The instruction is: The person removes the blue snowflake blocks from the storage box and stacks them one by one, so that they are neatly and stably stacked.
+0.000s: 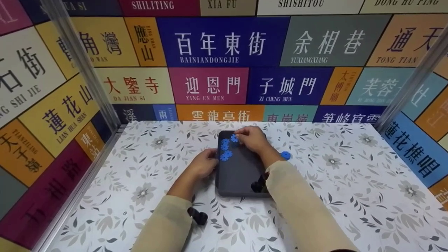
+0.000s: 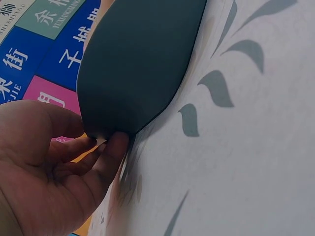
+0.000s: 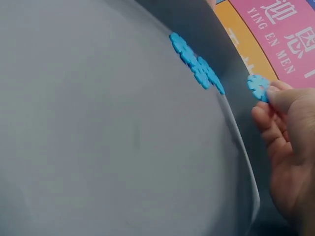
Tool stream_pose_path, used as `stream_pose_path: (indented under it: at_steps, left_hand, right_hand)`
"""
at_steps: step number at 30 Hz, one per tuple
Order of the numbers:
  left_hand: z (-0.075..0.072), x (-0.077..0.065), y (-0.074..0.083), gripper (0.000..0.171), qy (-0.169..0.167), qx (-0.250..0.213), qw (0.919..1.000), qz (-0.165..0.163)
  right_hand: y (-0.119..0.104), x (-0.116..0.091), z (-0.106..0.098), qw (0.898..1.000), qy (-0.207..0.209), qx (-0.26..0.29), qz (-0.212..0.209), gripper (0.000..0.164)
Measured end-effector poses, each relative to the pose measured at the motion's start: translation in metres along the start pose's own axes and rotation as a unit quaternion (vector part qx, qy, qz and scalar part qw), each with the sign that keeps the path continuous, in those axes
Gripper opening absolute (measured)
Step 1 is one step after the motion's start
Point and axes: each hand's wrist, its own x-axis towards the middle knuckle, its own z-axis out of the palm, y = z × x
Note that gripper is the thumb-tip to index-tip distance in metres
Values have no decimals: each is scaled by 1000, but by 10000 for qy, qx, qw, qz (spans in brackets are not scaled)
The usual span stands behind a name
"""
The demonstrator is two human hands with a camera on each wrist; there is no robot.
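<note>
A dark grey rectangular tray [image 1: 241,176] with raised walls lies on the table. My left hand [image 1: 203,164] is at its left side; in the left wrist view the thumb and fingers [image 2: 115,152] grip the edge of the wall. Over the tray's far end, my right hand [image 1: 254,139] pinches a blue snowflake disc [image 3: 258,87] between thumb and fingertips. Several more blue snowflake discs [image 1: 226,155] are inside the tray along its left wall, close together; the right wrist view shows these discs [image 3: 202,73] overlapping near the wall.
Another blue snowflake disc [image 1: 286,155] lies on the table just right of the tray, beside my right forearm. The table [image 1: 364,196] has a white leaf-and-flower cover. Behind it and at both sides stand walls [image 1: 224,42] of coloured place-name panels.
</note>
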Motion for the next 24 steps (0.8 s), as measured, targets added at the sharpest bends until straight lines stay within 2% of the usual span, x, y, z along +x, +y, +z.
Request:
stream_pose_path:
  at_steps: [3,9,13,18,24]
  left_hand:
    - [1,0,1,53,-2,-82,10000,-37]
    - [1,0,-1,53,16,-103,9999,-38]
    - [1,-1,-1,53,9,-181,9998,-9]
    - [1,-2,-1,54,-5,-233,9997,-34]
    - [1,-1,0,54,-1,-173,9998,-87]
  right_hand:
    - [-5,1,-2,9995,149,279,-50,19]
    - [-21,-1,-8,9979,255,586,126,21]
    - [-34,-8,-19,9929,387,1099,248,24]
    - [-43,-29,-34,9841,533,1678,224,28]
    - [-36,-58,-51,9832,801,1630,195,26]
